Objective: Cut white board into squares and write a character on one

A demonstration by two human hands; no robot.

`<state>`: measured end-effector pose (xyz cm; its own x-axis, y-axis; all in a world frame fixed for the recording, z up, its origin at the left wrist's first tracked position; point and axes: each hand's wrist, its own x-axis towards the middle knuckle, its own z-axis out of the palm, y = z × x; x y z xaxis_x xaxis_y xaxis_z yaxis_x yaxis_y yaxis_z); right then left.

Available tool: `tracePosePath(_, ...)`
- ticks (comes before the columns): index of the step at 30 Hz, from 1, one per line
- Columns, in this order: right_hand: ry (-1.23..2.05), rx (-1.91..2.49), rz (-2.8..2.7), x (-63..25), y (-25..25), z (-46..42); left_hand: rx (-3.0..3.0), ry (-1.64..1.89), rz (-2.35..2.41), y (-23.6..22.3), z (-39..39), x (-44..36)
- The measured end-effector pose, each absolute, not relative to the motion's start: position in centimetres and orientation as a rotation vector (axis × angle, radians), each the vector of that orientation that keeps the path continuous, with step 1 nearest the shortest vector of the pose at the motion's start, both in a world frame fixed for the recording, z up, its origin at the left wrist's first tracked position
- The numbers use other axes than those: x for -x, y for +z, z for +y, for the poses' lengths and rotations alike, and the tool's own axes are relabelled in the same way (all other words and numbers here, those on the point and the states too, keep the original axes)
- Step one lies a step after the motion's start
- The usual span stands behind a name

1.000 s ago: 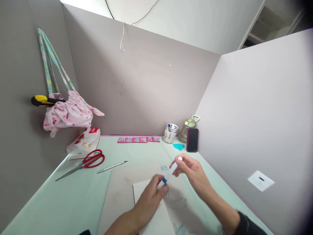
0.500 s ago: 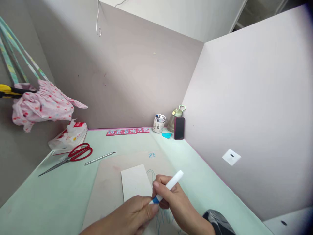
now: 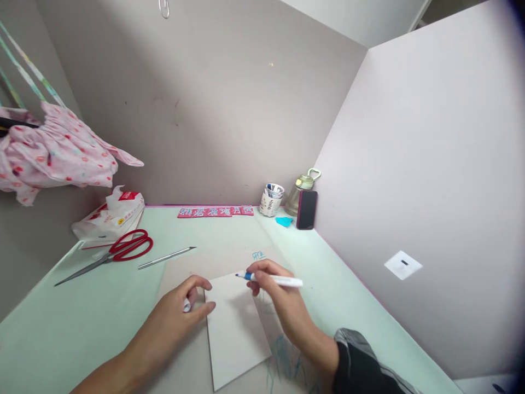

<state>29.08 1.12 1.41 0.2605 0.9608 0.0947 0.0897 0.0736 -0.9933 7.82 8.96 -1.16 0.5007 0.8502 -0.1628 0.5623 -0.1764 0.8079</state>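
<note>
- The right hand [image 3: 283,293] grips a white marker [image 3: 288,281] near its blue band, thumb and fingers closed about it as for writing; the bare tip points toward the left hand.
- The left hand [image 3: 170,314] has a small white cap [image 3: 187,305] tucked in its curled fingers, thumb and forefinger at the near-left edge of a white card [image 3: 238,328].
- The card lies flat between and below the hands, on a grey board [image 3: 175,273] spread over the table [image 3: 102,317]; the marker tip is at the card's far edge, and whether it touches cannot be told.
- The marker looks light, stiff and smooth, so it may roll in a loose grip; its band end seems the best hold, clear of the inky tip.
- The card seems light and fairly stiff, likely to slide unless pressed at a margin.
- Beyond the left hand lie a craft knife [image 3: 168,258] and scissors [image 3: 110,255], well apart from it.
</note>
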Motion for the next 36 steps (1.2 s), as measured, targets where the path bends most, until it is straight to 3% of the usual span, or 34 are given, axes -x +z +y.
tracePosePath(8, 0.831, 1.38, -1.326, -28.1, -2.1, 2.6, -2.165, 0.373, 1.246, -5.1, 8.6, -8.4)
tracePosePath(14, 0.81, 1.35, -1.399, -28.5, -3.1, 3.1, -2.069, 0.268, 1.385, -3.6, 12.1, -6.3)
tracePosePath(22, 0.835, 1.381, -1.394, -28.6, -3.6, 3.2, -2.43, 0.266, 1.689, -3.8, 17.7, -1.6)
tracePosePath(28, 0.786, 1.37, -1.415, -28.5, -3.6, 3.4, -2.27, 0.205, 1.69, -2.2, 16.8, -2.0)
tracePosePath(36, 0.707, 1.338, -1.448, -28.6, -3.3, 2.4, -1.841, 0.461, 1.345, -1.5, 12.8, -5.4)
